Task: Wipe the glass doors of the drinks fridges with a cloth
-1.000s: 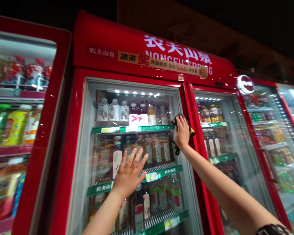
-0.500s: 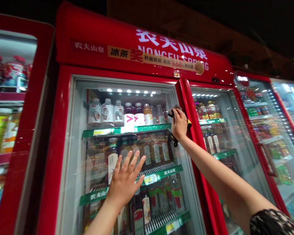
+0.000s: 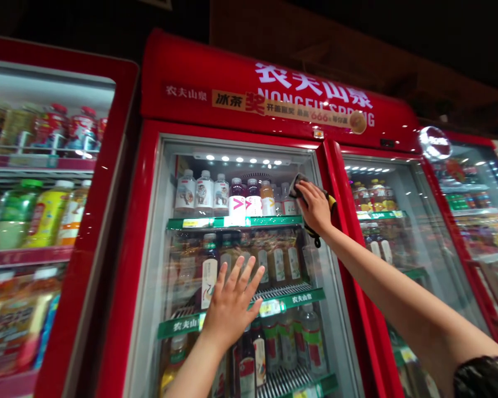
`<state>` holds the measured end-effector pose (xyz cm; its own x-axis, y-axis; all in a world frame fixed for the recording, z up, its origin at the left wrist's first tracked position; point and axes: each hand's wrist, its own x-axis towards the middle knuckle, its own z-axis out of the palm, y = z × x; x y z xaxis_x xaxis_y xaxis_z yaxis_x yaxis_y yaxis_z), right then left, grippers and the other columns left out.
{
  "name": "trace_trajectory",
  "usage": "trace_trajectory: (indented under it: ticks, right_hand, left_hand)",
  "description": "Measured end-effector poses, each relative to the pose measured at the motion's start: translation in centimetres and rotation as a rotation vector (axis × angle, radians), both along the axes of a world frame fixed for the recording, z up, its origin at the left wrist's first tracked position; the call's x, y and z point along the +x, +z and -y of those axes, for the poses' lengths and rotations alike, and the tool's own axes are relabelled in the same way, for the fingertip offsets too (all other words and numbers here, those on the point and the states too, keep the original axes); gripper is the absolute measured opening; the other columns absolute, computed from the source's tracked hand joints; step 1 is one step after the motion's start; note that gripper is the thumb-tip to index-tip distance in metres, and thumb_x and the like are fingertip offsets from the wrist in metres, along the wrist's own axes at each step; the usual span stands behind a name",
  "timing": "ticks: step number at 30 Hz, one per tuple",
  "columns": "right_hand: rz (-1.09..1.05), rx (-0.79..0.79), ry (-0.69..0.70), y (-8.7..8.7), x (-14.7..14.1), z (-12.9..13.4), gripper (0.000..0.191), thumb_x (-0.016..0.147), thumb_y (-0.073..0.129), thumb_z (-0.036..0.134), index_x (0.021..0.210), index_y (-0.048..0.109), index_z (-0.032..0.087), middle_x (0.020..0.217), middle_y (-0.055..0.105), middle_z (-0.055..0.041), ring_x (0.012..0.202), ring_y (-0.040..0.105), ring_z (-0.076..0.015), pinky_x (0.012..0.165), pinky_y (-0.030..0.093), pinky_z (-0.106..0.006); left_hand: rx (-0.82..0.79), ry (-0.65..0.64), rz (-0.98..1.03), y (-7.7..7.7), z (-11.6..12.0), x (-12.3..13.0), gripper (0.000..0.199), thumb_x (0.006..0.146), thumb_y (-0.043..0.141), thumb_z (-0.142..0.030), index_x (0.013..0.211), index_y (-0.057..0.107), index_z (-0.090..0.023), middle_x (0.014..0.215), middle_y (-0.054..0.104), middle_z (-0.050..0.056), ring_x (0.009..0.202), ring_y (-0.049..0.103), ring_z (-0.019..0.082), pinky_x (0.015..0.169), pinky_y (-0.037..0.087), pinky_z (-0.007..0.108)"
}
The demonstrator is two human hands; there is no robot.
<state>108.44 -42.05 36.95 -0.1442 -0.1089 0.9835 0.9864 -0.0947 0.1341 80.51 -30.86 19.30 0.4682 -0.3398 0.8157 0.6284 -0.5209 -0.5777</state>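
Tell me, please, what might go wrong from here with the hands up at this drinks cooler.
The left hand is spread open in front of the glass door; if it is touching, it could leave prints. The cloth under the right hand has a dark loop hanging loose, which might catch on the red door frame close by.

On the green-edged top shelf (image 3: 269, 221), a row of upright, labelled bottles (image 3: 237, 200)
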Motion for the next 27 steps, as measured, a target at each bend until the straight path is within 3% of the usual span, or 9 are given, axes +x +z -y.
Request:
trace_trajectory:
  ticks: [3,5,8,12,14,16,20,23,27]
  right_hand:
    - [-0.097,0.061,0.007,3.2,-2.8,-1.8,0.048,0.097,0.043,0.026,0.143,0.055,0.021,0.152,0.053,-0.0076,0.145,0.042,-0.0276,0.117,0.035,-0.051]
    - [-0.005,-0.028,0.0,4.0,-6.1,-3.0,0.049,0.098,0.044,0.028,0.146,0.053,0.023,0.155,0.049,-0.0045,0.148,0.036,-0.0285,0.117,0.035,-0.052]
    - [0.21,-0.179,-0.004,2.0,-9.4,-3.3,0.048,0.099,0.047,0.032,0.147,0.051,0.027,0.158,0.046,-0.0004,0.15,0.032,-0.0265,0.12,0.032,-0.05]
    - [0.499,-0.363,0.024,-1.1,-7.7,-1.5,0.039,0.102,0.046,0.033,0.138,0.059,0.033,0.15,0.054,0.0044,0.146,0.04,-0.019,0.121,0.032,-0.043]
    - [0.447,-0.297,0.043,-0.6,-6.4,-1.3,0.036,0.102,0.045,0.031,0.133,0.064,0.029,0.147,0.059,0.0023,0.144,0.044,-0.0193,0.12,0.035,-0.042]
    - [0.322,-0.199,0.047,1.2,-6.7,-2.0,0.038,0.101,0.046,0.027,0.134,0.064,0.026,0.147,0.059,0.0002,0.144,0.044,-0.0214,0.119,0.036,-0.044]
    - [0.197,-0.156,0.012,4.2,-12.2,-4.8,0.047,0.099,0.046,0.023,0.145,0.053,0.029,0.156,0.048,0.0018,0.149,0.036,-0.0253,0.121,0.031,-0.052]
    - [0.374,-0.29,0.001,3.5,-15.2,-5.3,0.048,0.1,0.045,0.026,0.148,0.05,0.03,0.159,0.043,0.0044,0.152,0.03,-0.0244,0.124,0.026,-0.052]
    - [0.638,-0.445,0.027,2.4,-13.5,-3.6,0.042,0.1,0.044,0.022,0.138,0.059,0.03,0.154,0.05,0.0052,0.151,0.033,-0.0205,0.126,0.024,-0.047]
  left_hand:
    - [-0.002,0.015,0.004,-0.2,-0.1,0.0,0.077,0.093,0.054,-0.057,0.159,0.026,-0.03,0.165,0.032,0.003,0.158,0.009,0.025,0.129,-0.004,0.051]
    - [-0.011,0.025,-0.003,-0.3,-0.2,0.0,0.078,0.092,0.055,-0.057,0.159,0.026,-0.029,0.166,0.031,0.003,0.158,0.01,0.026,0.129,-0.004,0.052]
    - [-0.02,0.028,-0.018,-0.4,-0.3,0.1,0.078,0.093,0.055,-0.057,0.159,0.027,-0.028,0.166,0.03,0.004,0.157,0.011,0.027,0.128,-0.004,0.053]
    - [-0.038,0.021,-0.017,-0.5,-0.3,0.1,0.076,0.094,0.052,-0.058,0.159,0.026,-0.03,0.166,0.03,0.003,0.157,0.014,0.027,0.128,-0.006,0.053]
    - [-0.038,0.024,-0.02,-0.6,-0.2,0.0,0.075,0.095,0.05,-0.058,0.16,0.025,-0.031,0.167,0.029,0.003,0.157,0.014,0.028,0.127,-0.006,0.053]
    - [-0.041,0.033,-0.026,-0.8,-0.2,-0.1,0.075,0.096,0.047,-0.058,0.16,0.022,-0.029,0.167,0.028,0.003,0.157,0.014,0.028,0.127,-0.006,0.053]
    - [-0.078,0.069,-0.059,-0.9,-0.1,-0.3,0.076,0.097,0.045,-0.056,0.162,0.015,-0.029,0.169,0.024,0.004,0.156,0.016,0.03,0.127,-0.003,0.053]
    - [-0.111,0.094,-0.085,-0.9,0.2,-0.4,0.074,0.099,0.039,-0.058,0.162,0.011,-0.031,0.169,0.022,0.003,0.155,0.02,0.03,0.126,-0.007,0.054]
    - [-0.109,0.099,-0.099,-1.1,0.6,-0.5,0.071,0.101,0.034,-0.056,0.162,0.012,-0.027,0.168,0.025,0.007,0.154,0.022,0.031,0.124,-0.014,0.053]
